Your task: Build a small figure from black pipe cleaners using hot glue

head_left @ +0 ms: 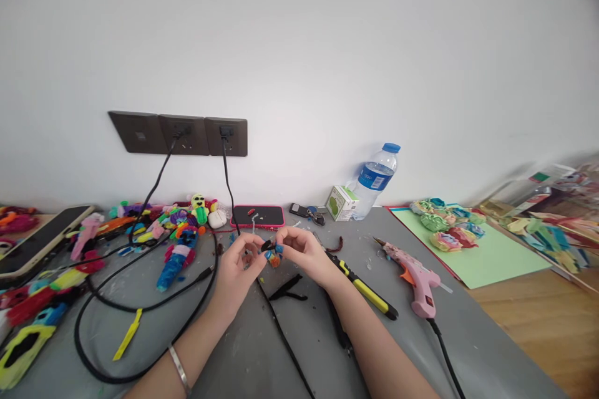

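Above the middle of the grey table, my left hand [243,260] and my right hand [302,252] meet fingertip to fingertip. Both pinch a small black piece [268,245], perhaps bent pipe cleaner; its exact shape is partly covered by my fingers. Just below the fingertips shows a small orange piece [274,260]; I cannot tell whether it hangs from the black one or lies behind it. A forked black fuzzy strip [287,288] lies on the table under my hands. Beside my right wrist are yellow-and-black pliers [362,287], partly hidden by the hand.
A pink glue gun [418,277] lies right, its cord running forward. Pipe-cleaner figures [175,262] and looped black cable [84,330] fill the left. Along the wall are a phone [257,216], keys [316,216], a small box [341,204] and a tilted water bottle [375,181].
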Motion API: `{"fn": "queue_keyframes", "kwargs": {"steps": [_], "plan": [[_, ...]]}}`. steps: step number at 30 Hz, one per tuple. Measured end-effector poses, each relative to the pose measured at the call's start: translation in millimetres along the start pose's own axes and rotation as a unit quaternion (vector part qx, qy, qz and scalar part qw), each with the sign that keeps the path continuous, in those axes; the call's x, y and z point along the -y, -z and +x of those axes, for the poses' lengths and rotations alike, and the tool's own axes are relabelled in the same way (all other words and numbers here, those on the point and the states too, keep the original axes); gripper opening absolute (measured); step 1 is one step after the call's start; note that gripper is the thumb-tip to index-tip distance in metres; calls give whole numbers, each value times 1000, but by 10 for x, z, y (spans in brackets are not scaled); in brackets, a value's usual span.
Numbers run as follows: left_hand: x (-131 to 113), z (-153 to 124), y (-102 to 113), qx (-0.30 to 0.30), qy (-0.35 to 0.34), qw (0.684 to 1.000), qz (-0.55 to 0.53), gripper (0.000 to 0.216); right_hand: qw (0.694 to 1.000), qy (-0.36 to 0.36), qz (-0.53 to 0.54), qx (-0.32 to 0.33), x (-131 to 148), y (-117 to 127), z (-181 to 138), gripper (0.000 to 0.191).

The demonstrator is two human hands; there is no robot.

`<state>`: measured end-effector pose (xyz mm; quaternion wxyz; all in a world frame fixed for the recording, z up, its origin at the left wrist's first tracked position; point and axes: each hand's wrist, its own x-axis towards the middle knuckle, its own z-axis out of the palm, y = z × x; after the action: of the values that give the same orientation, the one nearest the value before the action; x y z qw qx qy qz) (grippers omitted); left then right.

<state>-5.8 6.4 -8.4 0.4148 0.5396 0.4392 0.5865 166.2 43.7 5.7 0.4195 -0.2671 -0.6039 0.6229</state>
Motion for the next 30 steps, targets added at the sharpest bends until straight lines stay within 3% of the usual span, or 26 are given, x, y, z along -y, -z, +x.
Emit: {"fn": "queue_keyframes", "kwargs": {"steps": [22, 30], "plan": [[73, 11, 45, -26, 12, 1000, -2, 19, 1000, 7, -21, 3, -11, 15, 6, 34], [42, 27, 54, -23, -35, 999, 20, 12, 1000, 5, -10, 17, 6, 5, 8, 34]]}}
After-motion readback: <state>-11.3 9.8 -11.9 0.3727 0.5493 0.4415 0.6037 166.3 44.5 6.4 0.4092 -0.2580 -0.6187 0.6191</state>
